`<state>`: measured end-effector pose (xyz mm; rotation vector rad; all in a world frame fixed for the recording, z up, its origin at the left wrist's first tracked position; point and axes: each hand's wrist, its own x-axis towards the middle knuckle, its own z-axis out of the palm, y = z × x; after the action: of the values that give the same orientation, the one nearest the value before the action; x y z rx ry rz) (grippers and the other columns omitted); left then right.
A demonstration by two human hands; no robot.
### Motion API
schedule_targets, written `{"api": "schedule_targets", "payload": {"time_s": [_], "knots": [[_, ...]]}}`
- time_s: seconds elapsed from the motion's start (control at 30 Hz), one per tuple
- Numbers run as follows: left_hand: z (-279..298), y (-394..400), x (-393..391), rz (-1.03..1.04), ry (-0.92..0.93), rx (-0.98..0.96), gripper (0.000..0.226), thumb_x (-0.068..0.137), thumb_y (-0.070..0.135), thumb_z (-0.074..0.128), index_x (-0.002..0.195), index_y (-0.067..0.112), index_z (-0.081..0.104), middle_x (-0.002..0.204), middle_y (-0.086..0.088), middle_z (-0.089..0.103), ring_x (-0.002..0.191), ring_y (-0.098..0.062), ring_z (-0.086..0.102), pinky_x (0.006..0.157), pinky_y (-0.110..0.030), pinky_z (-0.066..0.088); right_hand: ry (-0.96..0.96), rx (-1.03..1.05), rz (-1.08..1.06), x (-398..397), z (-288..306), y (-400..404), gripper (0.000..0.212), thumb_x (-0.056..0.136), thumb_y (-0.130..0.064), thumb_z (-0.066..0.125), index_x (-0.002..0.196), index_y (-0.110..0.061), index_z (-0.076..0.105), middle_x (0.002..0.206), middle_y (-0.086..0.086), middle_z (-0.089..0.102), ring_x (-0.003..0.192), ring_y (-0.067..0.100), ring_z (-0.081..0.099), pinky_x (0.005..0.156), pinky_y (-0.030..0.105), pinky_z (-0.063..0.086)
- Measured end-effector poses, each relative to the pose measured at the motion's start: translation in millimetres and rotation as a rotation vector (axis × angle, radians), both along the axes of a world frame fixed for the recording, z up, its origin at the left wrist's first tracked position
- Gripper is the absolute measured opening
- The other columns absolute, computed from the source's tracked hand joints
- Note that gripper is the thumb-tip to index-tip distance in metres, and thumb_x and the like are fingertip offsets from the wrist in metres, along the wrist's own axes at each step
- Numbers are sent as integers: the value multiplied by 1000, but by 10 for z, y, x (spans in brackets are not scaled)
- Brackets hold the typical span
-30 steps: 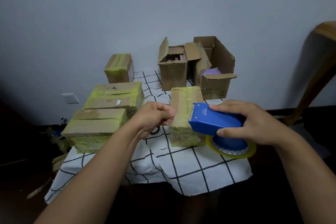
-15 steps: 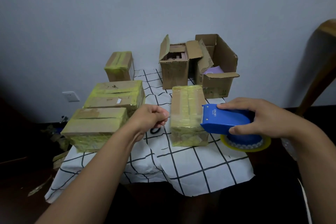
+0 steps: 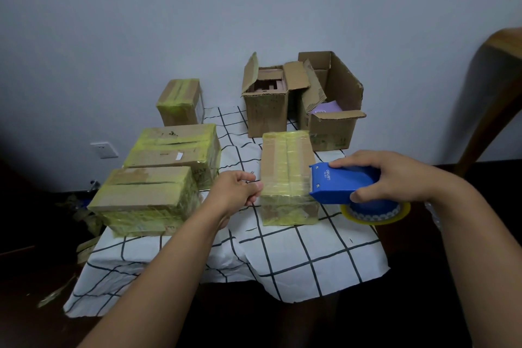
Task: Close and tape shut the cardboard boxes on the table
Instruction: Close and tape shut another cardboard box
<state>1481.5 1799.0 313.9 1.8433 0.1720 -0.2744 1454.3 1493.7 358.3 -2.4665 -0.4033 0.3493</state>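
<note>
Plain grey wall backs a surface draped in a white cloth with a black grid [image 3: 296,257]; its legs and the floor beneath are lost in darkness. At far left a white wall socket [image 3: 104,149] shows above dim scraps on the floor that are hard to make out. Three closed cardboard boxes wrapped in yellowish tape [image 3: 147,198] sit on the left side, two near and stacked close, one small box farther back. The left hand [image 3: 236,188] has its grip curled nearly closed, fingertips touching the left edge of the long taped cardboard box [image 3: 285,175] in the middle; whether it pinches a tape end cannot be told. Behind stand two open brown cardboard boxes [image 3: 267,99] with flaps raised, contents partly hidden. The right hand [image 3: 392,175] wraps its grip firmly round a blue plastic tape dispenser [image 3: 340,183], whose front meets the long box's right edge. A wooden chair back [image 3: 497,87] is cut off at right.
</note>
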Motion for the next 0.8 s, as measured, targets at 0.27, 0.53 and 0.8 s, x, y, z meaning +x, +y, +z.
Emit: {"api": "schedule_targets", "payload": {"time_s": [0.27,0.53,0.8], "knots": [[41,5,24,-29,7,60,2,90,2,68,91,2,67,75,-11,65,54,-11,53,56,-19,52,51,-2,11,26,-20,10,58,80,-40,78,121,-68,48,130,-18,48,108,6,52,83,21,44],[-29,2,53,-49,-16,116,10,89,7,71,98,4,67,79,-13,67,66,-19,56,83,-43,57,79,9,-1,-10,-46,15,60,66,-53,69,120,-69,48,127,-25,47,107,5,53,82,20,44],[-88,13,52,-53,-9,119,25,89,9,72,112,0,65,80,-12,68,65,-17,58,85,-41,57,60,-3,-3,-9,-62,-15,60,84,-32,78,125,-63,49,130,-23,47,109,4,51,87,21,44]]}}
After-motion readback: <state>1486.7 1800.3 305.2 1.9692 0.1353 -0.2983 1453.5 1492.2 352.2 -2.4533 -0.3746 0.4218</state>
